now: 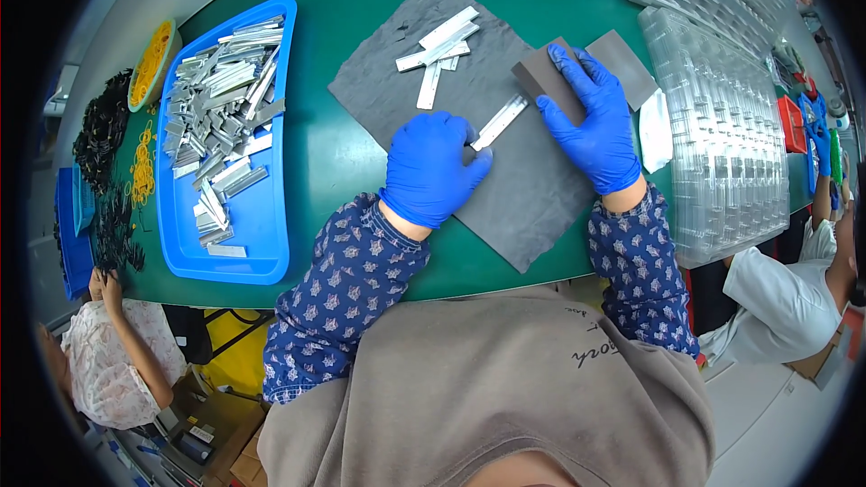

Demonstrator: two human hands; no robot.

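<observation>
My left hand (428, 167), in a blue glove, is closed round the near end of a flat silver metal strip (501, 122) with small holes. The strip lies low over a dark grey sheet (532, 207). My right hand (594, 126), gloved too, grips a brown-grey block (534, 75) that looks like a sanding sponge, just beyond the strip's far end. I cannot tell whether block and strip touch. Several similar metal strips (433, 81) lie crossed in a small pile on the sheet. A second brown-grey block (622, 65) rests beside my right hand.
A blue tray (281, 144) heaped with metal strips stands at the left. A bowl of yellow bands (153, 63) and black parts (104, 135) lie beyond it. A white cloth or paper (656, 131) and clear plastic trays (722, 153) are at the right. Other people sit on both sides.
</observation>
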